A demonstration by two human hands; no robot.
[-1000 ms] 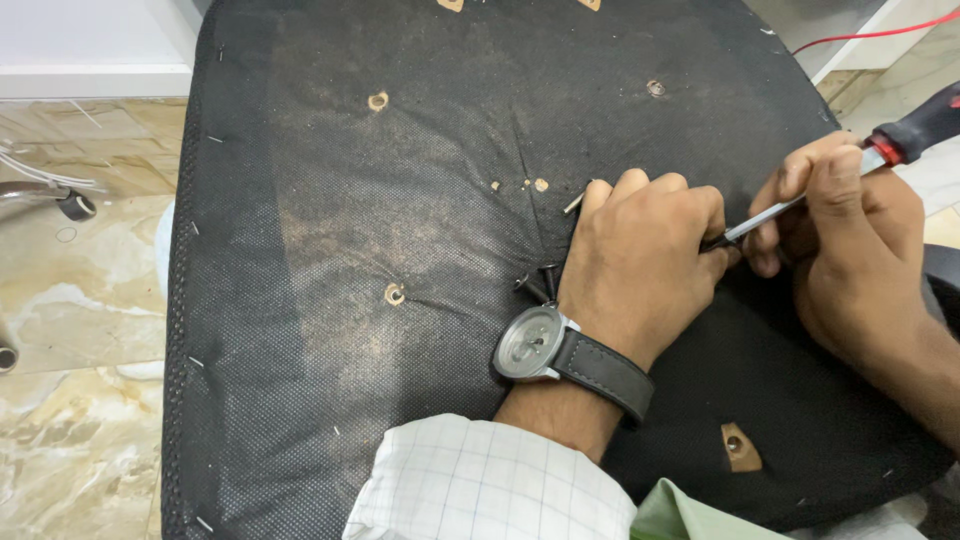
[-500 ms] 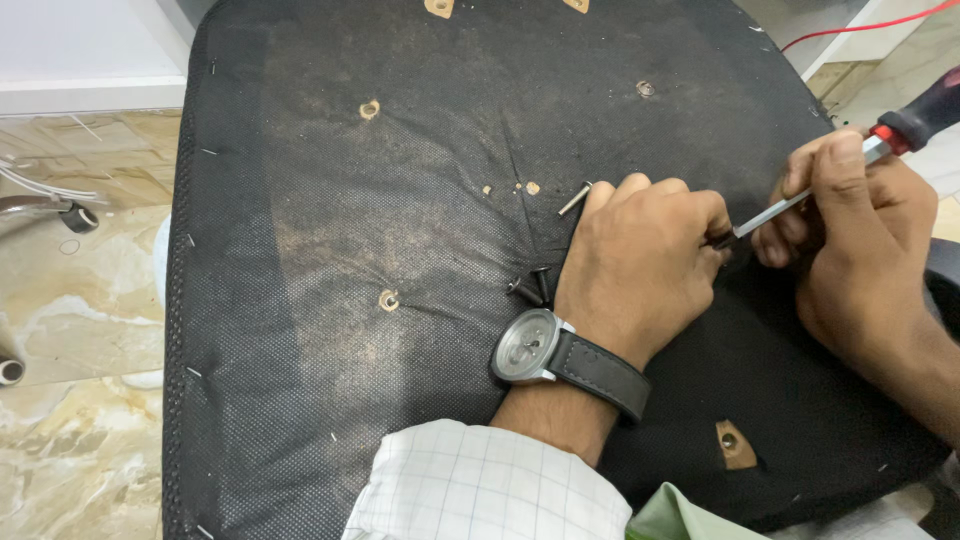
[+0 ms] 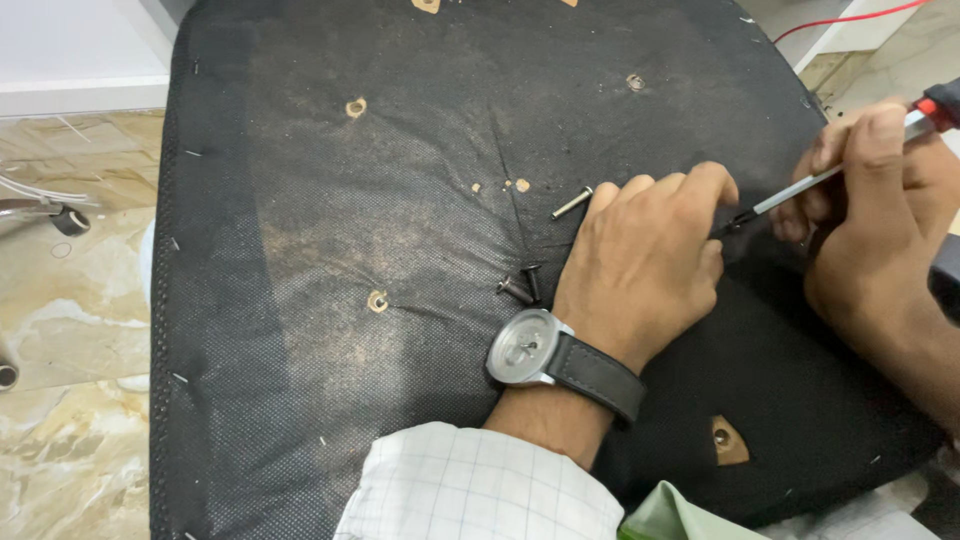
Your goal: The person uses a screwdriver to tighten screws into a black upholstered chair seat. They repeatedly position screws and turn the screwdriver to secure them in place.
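Observation:
The black fabric underside of a chair seat (image 3: 400,250) lies face up, dusty, with several bolt holes. My left hand (image 3: 645,265), with a grey watch on a black strap, rests on the fabric with its fingers curled at the tip of a screwdriver (image 3: 800,190). What the fingertips pinch is hidden. My right hand (image 3: 880,210) grips the screwdriver's shaft and red and black handle at the right edge. A loose silver bolt (image 3: 572,203) lies just left of my left hand. Two dark screws (image 3: 522,286) lie beside its wrist.
Marble floor (image 3: 70,340) shows to the left, with a chair castor (image 3: 68,220) and a metal leg. A white wall base (image 3: 80,60) is at top left. A red wire (image 3: 850,18) runs at top right. A light green object (image 3: 670,515) sits at the bottom edge.
The view has shifted slightly. Both hands stay at the same spot on the seat, with the screwdriver's tip at my left fingers.

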